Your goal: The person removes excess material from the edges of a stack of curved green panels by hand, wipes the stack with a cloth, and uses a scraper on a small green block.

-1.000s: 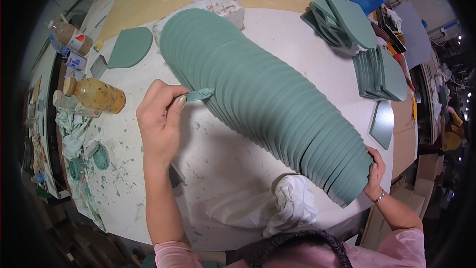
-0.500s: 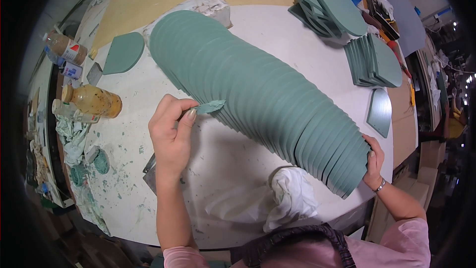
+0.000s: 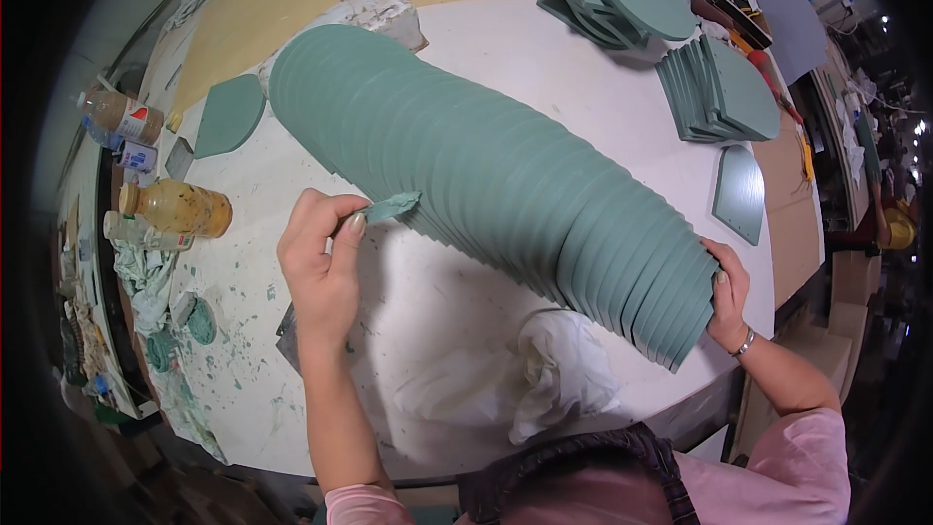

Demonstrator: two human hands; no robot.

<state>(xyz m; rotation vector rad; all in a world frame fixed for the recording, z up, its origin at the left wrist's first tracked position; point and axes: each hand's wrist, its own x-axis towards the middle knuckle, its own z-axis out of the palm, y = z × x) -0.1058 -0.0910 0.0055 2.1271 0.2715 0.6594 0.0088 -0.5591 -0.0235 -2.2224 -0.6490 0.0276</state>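
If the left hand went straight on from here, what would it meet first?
Likely the long row of green panels, via the tool the left hand holds; depth there is unclear.

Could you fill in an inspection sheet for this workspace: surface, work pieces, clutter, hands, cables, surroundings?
Surface: white tabletop, green-spattered at left.
Work pieces: long row of green plates; paste-smeared tool.
Clutter: jar of yellowish liquid at left; crumpled white cloth near the person.
Hands: left hand pinches the tool; right hand rests against the row's lower-right end.
Cables: cannot tell; far right is dim.
Surroundings: brown boxes at right.
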